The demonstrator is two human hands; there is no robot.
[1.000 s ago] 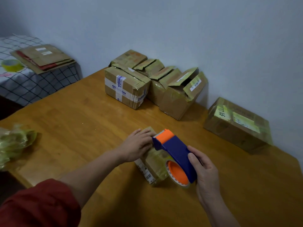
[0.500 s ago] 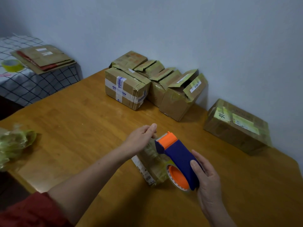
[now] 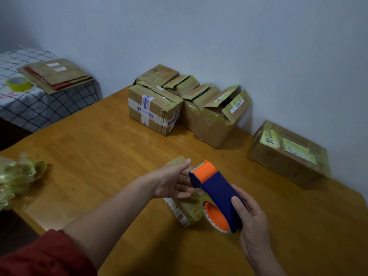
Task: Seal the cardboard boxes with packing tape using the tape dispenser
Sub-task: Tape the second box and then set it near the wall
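Head view looks down on the wooden desk (image 3: pixel 99 148), where the right hand (image 3: pixel 253 222) grips the blue body of the tape dispenser (image 3: pixel 217 192), its orange nose tilted up over a small cardboard box (image 3: pixel 185 210) lying on the desk. Just beside that nose the left hand (image 3: pixel 173 184) hovers, fingers straight and relaxed, holding nothing. Against the wall stands a row of boxes (image 3: pixel 155 110), with an open-flapped box (image 3: pixel 221 116) at its right end.

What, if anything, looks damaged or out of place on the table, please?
The open box by the wall has raised flaps and a torn corner; a crumpled tape wad lies at the table's left edge.
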